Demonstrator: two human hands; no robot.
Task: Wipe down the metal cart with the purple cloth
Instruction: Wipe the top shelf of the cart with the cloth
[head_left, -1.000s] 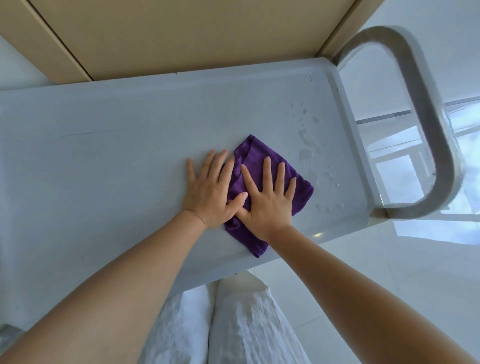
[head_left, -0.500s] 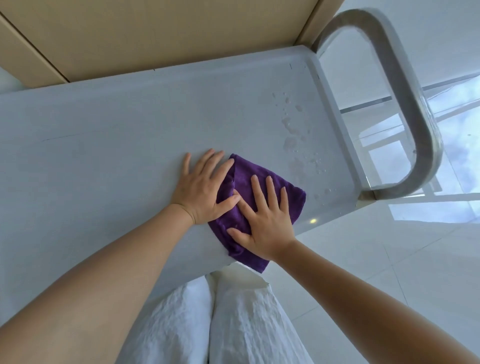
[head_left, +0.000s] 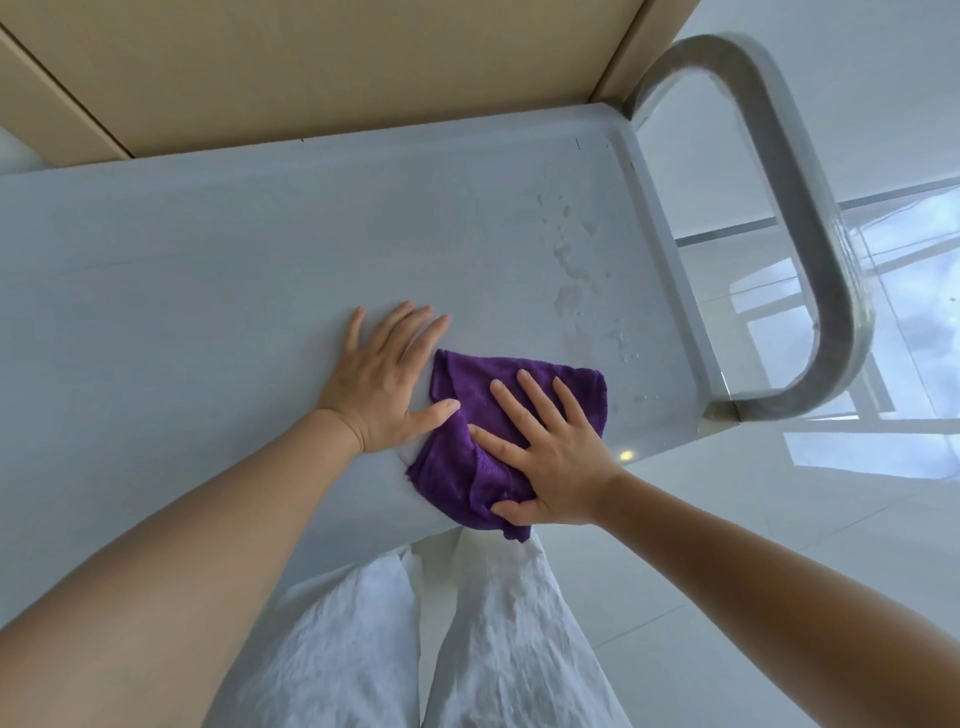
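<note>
The metal cart's flat grey top (head_left: 208, 291) fills the middle of the view, with its looped handle (head_left: 810, 218) at the right end. A folded purple cloth (head_left: 467, 447) lies at the cart's near edge, one corner hanging over it. My right hand (head_left: 550, 452) presses flat on the cloth with fingers spread. My left hand (head_left: 384, 379) lies flat on the cart top just left of the cloth, its thumb touching the cloth's edge. Water drops and smears (head_left: 576, 291) sit on the top between the cloth and the handle end.
A beige cabinet or panel (head_left: 322, 67) stands right behind the cart's far edge. A glossy white tiled floor (head_left: 779, 571) lies to the right and below. My white trousers (head_left: 467, 649) are close against the cart's near side.
The cloth and my right hand have slid toward me to the cart's near edge. My left hand has come off the cloth and now lies on bare metal beside it.
</note>
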